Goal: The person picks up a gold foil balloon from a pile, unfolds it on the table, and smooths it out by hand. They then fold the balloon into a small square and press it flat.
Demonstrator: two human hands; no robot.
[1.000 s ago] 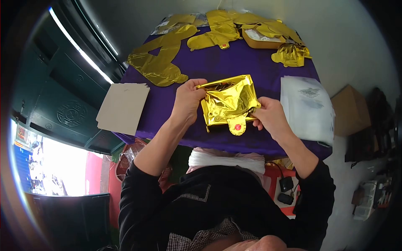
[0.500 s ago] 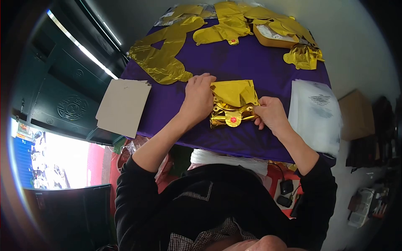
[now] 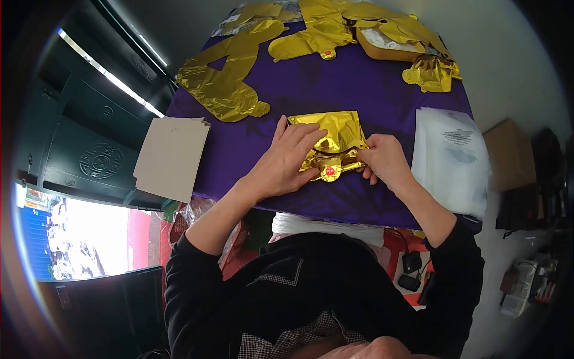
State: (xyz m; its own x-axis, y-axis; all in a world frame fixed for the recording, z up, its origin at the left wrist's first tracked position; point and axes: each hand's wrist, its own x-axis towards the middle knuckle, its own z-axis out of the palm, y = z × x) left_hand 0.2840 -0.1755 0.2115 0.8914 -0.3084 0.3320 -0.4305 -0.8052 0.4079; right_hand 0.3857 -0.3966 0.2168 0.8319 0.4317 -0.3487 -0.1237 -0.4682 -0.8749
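A folded gold foil balloon (image 3: 344,125) lies on the purple cloth in front of me, with a rounded tab bearing a red dot (image 3: 329,172) at its near side. My left hand (image 3: 286,160) rests on its left part, fingers spread over the shiny foil and the thumb low near the tab. At the right edge, my right hand (image 3: 385,158) pinches the foil between thumb and curled fingers. Some folds under the left fingers are hidden.
A stack of grey-beige cards (image 3: 171,157) lies on the left and clear plastic bags (image 3: 448,161) on the right. Toward the back are a flat A-shaped gold balloon (image 3: 233,90), more gold foil pieces (image 3: 314,43) and a yellow box (image 3: 391,52) with white contents.
My left hand has moved from the balloon's upper left edge down and right onto its surface, fingers now spread. The right hand keeps its pinch in nearly the same place.
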